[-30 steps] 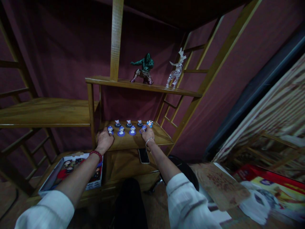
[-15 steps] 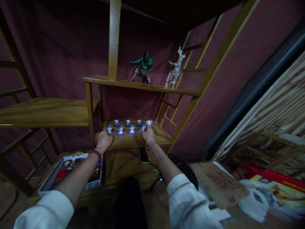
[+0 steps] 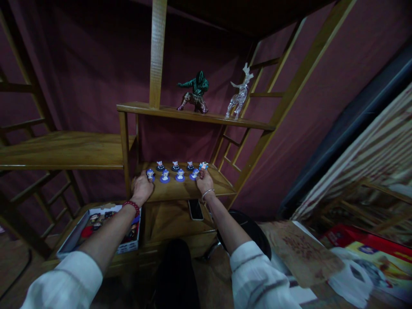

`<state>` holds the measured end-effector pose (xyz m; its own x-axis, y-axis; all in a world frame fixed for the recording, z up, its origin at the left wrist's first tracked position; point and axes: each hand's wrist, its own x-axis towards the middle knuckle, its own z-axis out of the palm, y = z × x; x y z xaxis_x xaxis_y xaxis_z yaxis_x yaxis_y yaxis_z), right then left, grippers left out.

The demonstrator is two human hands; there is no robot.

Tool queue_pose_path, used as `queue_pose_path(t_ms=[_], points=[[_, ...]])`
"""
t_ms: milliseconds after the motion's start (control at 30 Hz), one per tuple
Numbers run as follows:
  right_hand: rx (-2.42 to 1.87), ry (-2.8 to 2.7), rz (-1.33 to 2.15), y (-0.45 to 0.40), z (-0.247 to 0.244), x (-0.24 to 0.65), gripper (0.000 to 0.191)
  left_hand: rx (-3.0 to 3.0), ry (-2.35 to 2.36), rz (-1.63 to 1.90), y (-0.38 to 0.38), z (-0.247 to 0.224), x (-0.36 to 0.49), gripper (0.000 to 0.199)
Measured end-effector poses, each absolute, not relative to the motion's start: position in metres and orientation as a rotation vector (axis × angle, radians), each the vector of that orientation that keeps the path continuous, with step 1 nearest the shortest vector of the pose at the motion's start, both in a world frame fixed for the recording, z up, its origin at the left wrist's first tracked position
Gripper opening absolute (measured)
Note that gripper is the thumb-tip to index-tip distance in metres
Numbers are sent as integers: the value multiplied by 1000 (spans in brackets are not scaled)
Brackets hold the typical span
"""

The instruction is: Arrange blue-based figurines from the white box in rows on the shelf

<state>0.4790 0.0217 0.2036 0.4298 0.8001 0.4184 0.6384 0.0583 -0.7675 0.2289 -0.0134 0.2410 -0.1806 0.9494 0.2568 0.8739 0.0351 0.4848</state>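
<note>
On the low wooden shelf (image 3: 180, 191) small figurines stand in two rows. Purple-based ones make up the front row, among them a middle figurine (image 3: 180, 175). My left hand (image 3: 142, 187), with a red bead bracelet, is closed around the leftmost front figurine (image 3: 150, 173). At the other end of that row, my right hand (image 3: 204, 182), wearing a silver bangle, has its fingers pinched at the right side of the rightmost front figurine (image 3: 194, 174). Behind them stand dark-based figurines (image 3: 175, 165) and a light-blue one (image 3: 204, 165) close beyond my right fingertips.
A white box (image 3: 128, 248) of more figurines lies at lower left. Below the shelf rests a phone (image 3: 195, 210). A green-hooded statue (image 3: 196, 92) and a clear deer (image 3: 238, 94) occupy the upper shelf. A black round stool (image 3: 247, 229) stands at right.
The view has shifted slightly. My right hand has eased a little to the right, so more of its figurine shows. My left hand stays at the leftmost figurine.
</note>
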Motion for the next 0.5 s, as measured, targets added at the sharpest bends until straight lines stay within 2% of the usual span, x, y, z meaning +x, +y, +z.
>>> queue_pose_path(t_ms=[500], points=[[-1698, -1327, 76, 11, 210, 473, 42, 1859, 2101, 854, -13, 241, 230, 41]])
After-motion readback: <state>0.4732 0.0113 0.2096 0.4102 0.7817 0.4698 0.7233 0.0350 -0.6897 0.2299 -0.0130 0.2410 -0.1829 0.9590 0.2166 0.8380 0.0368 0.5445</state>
